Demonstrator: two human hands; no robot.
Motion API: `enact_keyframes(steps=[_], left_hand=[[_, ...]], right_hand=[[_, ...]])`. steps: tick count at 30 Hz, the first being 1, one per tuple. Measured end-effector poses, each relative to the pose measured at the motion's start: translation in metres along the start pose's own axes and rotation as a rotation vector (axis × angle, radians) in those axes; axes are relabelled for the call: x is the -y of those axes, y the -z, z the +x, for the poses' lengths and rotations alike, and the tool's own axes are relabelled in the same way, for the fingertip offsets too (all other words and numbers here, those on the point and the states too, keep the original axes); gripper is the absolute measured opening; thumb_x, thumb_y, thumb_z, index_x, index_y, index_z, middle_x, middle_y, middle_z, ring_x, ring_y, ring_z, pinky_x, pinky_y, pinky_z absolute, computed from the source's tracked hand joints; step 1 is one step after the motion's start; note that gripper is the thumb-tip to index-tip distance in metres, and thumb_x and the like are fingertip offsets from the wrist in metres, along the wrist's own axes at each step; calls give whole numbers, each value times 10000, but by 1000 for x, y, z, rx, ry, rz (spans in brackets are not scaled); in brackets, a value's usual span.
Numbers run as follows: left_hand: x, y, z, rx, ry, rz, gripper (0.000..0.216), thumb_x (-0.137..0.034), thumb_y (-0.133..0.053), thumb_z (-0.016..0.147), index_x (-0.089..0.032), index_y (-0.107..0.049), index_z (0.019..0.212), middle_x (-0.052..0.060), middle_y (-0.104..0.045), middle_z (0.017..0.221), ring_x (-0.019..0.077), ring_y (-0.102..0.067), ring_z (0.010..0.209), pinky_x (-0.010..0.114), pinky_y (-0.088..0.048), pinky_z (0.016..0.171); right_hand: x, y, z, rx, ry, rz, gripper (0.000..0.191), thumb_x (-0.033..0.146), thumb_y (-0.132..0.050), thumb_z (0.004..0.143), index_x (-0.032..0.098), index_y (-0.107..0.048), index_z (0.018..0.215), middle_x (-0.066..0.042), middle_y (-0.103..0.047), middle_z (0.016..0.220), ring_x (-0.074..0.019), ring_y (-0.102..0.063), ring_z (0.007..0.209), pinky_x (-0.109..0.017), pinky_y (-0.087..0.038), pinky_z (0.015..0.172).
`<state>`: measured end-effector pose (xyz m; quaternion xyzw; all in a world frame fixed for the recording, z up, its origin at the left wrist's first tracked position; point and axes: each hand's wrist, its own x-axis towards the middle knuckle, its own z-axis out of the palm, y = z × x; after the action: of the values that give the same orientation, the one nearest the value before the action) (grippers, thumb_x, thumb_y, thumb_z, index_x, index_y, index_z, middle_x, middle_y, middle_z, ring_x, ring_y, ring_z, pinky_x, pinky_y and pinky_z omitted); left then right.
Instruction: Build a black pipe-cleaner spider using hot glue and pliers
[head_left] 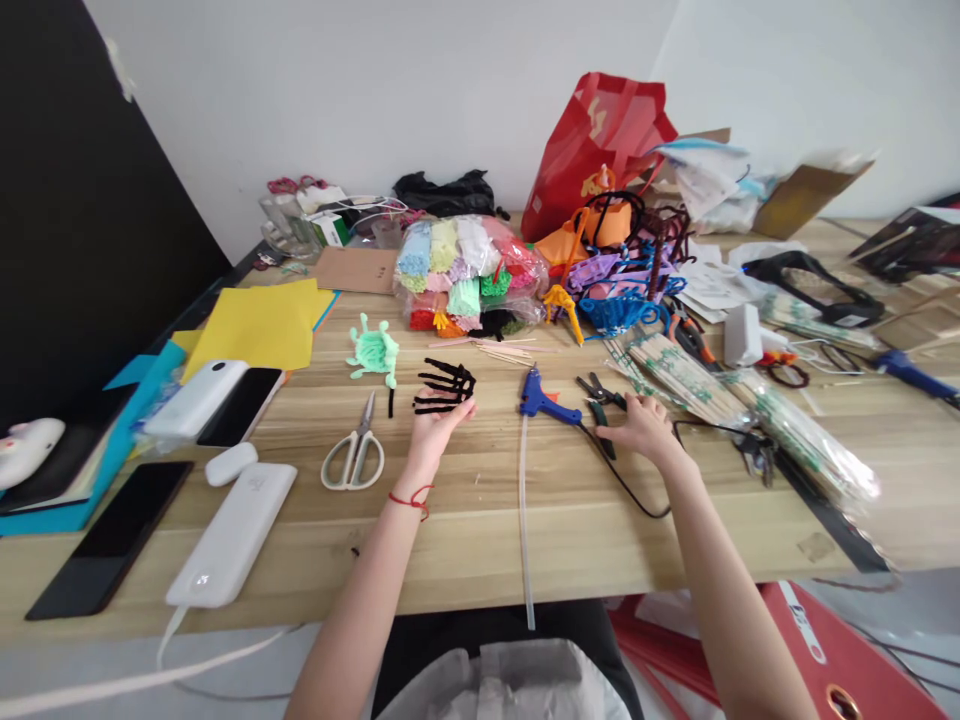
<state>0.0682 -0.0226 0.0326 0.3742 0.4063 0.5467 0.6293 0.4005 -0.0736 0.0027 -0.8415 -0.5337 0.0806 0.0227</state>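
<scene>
My left hand (441,425) is closed on a black pipe cleaner piece (448,386), several fuzzy strands joined at one end with their loose ends pointing left. On the right, my right hand (643,428) has its thumb and fingers around the dark handles of small pliers (602,408), which lie on the table with their jaws apart. Between my hands is a blue glue gun (546,398) with a long clear glue stick (526,530) trailing toward me. White-handled scissors (354,452) and a mint-green fuzzy shape (375,351) lie left of my left hand, beside a short black strand (391,403).
Bagged pipe cleaners (469,275) and a red bag (600,140) stand at the back. Wrapped wooden sticks (686,380) lie right of my right hand. Phones, a white power bank (232,535) and yellow sheets (259,325) occupy the left. The glue gun's black cord (626,488) loops near my right wrist.
</scene>
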Motion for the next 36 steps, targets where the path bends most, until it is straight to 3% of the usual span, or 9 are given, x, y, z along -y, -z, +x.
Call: enact_keyframes(steps=[6,10,13,15,18,22,28,36], left_hand=[[1,-3,-2,35,-122,133,384,-291,-797,599,-147,-614,904,52,-711,812,162,-675,634,327,-590,627],[1,-3,-4,43,-105,158,375,-297,-785,616,-162,-589,906,41,-705,814,156,-675,658,321,-586,653],[0,-3,-7,58,-88,163,399,-282,-780,624,-168,-577,947,38,-702,835,161,-679,681,329,-586,671],[-1,-4,-8,72,-81,167,429,-266,-771,639,-176,-564,1004,40,-702,855,163,-678,688,343,-587,680],[-4,-7,-11,86,-71,181,438,-246,-758,655,-184,-561,1042,46,-702,885,174,-678,716,388,-587,724],[-7,-10,-14,115,-53,192,359,-255,-754,657,-164,-595,965,62,-695,881,192,-680,731,433,-579,767],[-8,-11,-14,146,-79,269,268,-270,-746,668,-167,-603,869,68,-701,830,227,-680,725,470,-575,743],[-6,-10,-13,202,-81,259,280,-266,-725,689,-167,-597,917,85,-712,890,239,-684,794,462,-574,768]], right_hand=[[-7,3,-1,-79,-82,54,892,549,-659,575,100,-384,1296,-252,-392,1289,-439,-377,1186,-544,-354,883],[-8,-4,-9,-348,-126,201,684,423,-586,626,82,-444,1201,-232,-443,1193,-395,-412,1116,-519,-336,895],[1,-2,-19,-553,-45,304,624,393,-558,631,82,-436,1158,-186,-514,1059,-355,-427,1045,-495,-325,901],[14,4,-30,-606,96,327,632,418,-571,636,111,-418,1167,-132,-550,959,-337,-436,993,-482,-333,885],[43,18,-50,-613,346,296,628,409,-582,652,153,-394,1194,-104,-549,944,-315,-453,946,-461,-343,855],[90,30,-73,-636,511,173,636,414,-609,657,145,-403,1194,-140,-524,1027,-319,-431,949,-472,-322,860],[137,26,-79,-669,561,170,589,359,-578,697,135,-392,1209,-137,-512,1027,-308,-399,962,-475,-296,878],[152,24,-71,-634,587,168,584,278,-561,681,129,-402,1223,-142,-517,1042,-313,-392,985,-469,-289,882]])
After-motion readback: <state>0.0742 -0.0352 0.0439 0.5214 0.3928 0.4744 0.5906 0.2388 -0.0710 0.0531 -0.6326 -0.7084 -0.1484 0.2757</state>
